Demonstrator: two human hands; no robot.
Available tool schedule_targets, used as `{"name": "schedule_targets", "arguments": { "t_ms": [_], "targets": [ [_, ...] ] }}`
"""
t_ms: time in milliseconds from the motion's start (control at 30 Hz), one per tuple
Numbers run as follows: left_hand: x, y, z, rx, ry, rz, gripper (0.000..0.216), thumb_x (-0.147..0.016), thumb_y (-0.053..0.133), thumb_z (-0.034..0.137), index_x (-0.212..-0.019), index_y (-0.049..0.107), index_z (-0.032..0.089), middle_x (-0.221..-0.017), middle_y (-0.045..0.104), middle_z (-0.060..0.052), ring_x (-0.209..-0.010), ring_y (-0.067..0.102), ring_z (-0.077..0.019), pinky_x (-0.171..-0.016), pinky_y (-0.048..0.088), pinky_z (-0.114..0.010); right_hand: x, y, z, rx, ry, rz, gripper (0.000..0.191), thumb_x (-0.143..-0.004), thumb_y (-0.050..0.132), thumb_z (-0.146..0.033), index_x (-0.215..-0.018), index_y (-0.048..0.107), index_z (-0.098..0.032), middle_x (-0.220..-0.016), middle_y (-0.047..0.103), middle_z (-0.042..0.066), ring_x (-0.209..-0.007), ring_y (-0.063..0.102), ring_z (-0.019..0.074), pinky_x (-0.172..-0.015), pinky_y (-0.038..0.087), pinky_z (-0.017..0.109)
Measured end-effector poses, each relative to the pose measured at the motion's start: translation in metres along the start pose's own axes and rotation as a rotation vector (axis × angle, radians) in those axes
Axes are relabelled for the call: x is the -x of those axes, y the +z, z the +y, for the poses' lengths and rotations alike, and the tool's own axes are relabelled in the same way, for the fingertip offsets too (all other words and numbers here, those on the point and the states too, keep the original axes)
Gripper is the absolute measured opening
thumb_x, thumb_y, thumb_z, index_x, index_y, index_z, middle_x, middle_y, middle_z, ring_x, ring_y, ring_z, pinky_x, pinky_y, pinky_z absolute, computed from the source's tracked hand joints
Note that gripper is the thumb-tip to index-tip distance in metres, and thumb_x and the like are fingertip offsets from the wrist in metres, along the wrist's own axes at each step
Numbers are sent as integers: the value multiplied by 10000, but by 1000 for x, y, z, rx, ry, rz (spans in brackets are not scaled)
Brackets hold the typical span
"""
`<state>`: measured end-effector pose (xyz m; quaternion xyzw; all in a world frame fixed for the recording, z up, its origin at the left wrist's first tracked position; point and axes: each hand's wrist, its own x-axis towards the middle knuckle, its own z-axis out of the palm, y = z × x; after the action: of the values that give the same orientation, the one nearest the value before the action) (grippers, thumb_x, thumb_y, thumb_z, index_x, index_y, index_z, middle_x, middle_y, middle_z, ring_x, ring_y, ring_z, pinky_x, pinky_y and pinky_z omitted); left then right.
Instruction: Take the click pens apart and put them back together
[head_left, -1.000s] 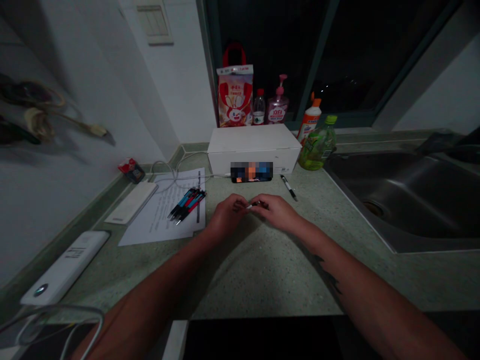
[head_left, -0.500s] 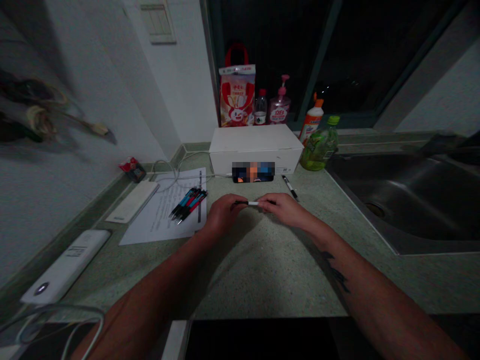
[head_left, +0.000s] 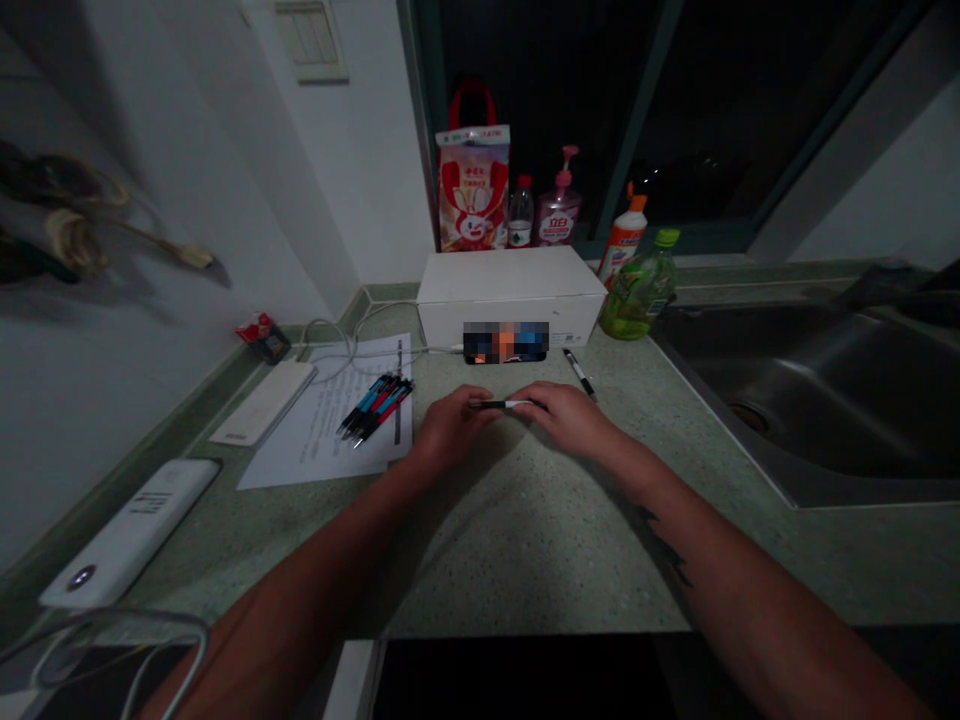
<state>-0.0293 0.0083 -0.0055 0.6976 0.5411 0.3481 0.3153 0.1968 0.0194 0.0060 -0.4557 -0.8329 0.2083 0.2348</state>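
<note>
A black-and-white pen (head_left: 507,404) lies level between my two hands, above the counter. My left hand (head_left: 454,425) pinches its dark end between thumb and fingers. Closed on the white part from the other side is my right hand (head_left: 566,412). The fingers hide both tips of the pen. Just beyond my right hand, another black-and-white pen (head_left: 579,373) rests on the counter. To the left of my left hand, several blue, red and black pens (head_left: 377,408) lie in a bunch on a printed sheet of paper (head_left: 300,455).
Behind my hands a phone (head_left: 505,344) leans against a white box (head_left: 510,278), a cable running to it. A green bottle (head_left: 637,300) stands beside the sink (head_left: 825,490) at right. A white power bank (head_left: 266,405) and a long white device (head_left: 131,535) lie left.
Between my hands, the pen shows more of its black part on the left, and its white part now reaches into my right fingers. Both hands stay in nearly the same place.
</note>
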Motion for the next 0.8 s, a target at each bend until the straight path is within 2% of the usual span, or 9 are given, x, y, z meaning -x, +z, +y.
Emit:
{"name": "schedule_targets", "arguments": {
  "t_ms": [67,133,233,333,400,467,567,667,800],
  "targets": [
    [-1,0,-2,38,9,36,197,-846,710,261,-1036,736,216,-978,794,-24,-867,711,-199,-808,531,-317,0,-1,2,17,-4,22,204,-1038,593,-263,-1099,786,-246,-1130,794,85,-1041,730,255,-923,534,394],
    [-1,-1,-2,22,8,26,109,-890,666,285,-929,735,209,-893,782,-20,-832,702,-197,-805,531,-323,0,-1,2,28,-14,36,190,-1031,607,-257,-1092,786,-247,-1111,791,86,-1036,728,257,-913,535,392],
    [-1,-2,-2,-26,-6,4,313,-971,571,372,-734,688,204,-750,732,-22,-753,675,-195,-784,524,-333,1,0,1,39,-27,65,176,-1023,621,-247,-1095,782,-241,-1093,781,84,-1017,721,250,-900,528,380],
    [-1,0,-2,54,-6,27,136,-891,683,334,-888,720,203,-882,768,-29,-833,703,-200,-797,535,-319,1,2,-1,40,-42,87,167,-1010,630,-221,-1085,779,-235,-1069,773,78,-994,716,237,-885,520,364],
    [0,1,-1,89,8,28,185,-836,733,276,-1009,727,211,-967,782,-31,-887,714,-203,-814,539,-313,1,4,-2,40,-50,85,164,-1000,637,-203,-1081,776,-236,-1058,769,74,-985,713,231,-876,518,357],
    [0,1,-1,36,13,2,105,-884,685,292,-929,734,211,-892,774,-27,-839,702,-201,-806,534,-325,1,6,-2,50,-48,82,164,-992,644,-193,-1080,773,-243,-1055,765,71,-981,711,229,-869,518,355],
    [0,1,-2,-56,-13,-28,294,-972,582,367,-754,701,209,-742,730,-24,-740,664,-197,-770,529,-338,1,6,-4,75,-34,83,164,-988,653,-193,-1086,771,-253,-1065,760,69,-984,708,232,-862,516,357],
    [0,3,-5,21,4,-20,121,-901,692,321,-918,729,208,-880,773,-30,-829,701,-203,-802,551,-326,2,5,-5,78,-31,67,162,-991,649,-198,-1090,766,-248,-1070,758,69,-986,708,234,-867,515,361],
    [1,6,-7,3,111,-41,132,-886,691,230,-1008,739,214,-998,790,-45,-928,725,-220,-866,555,-346,3,8,-7,69,-25,47,162,-1002,637,-223,-1105,761,-246,-1102,771,70,-1014,711,239,-893,513,366]
  ]
}}
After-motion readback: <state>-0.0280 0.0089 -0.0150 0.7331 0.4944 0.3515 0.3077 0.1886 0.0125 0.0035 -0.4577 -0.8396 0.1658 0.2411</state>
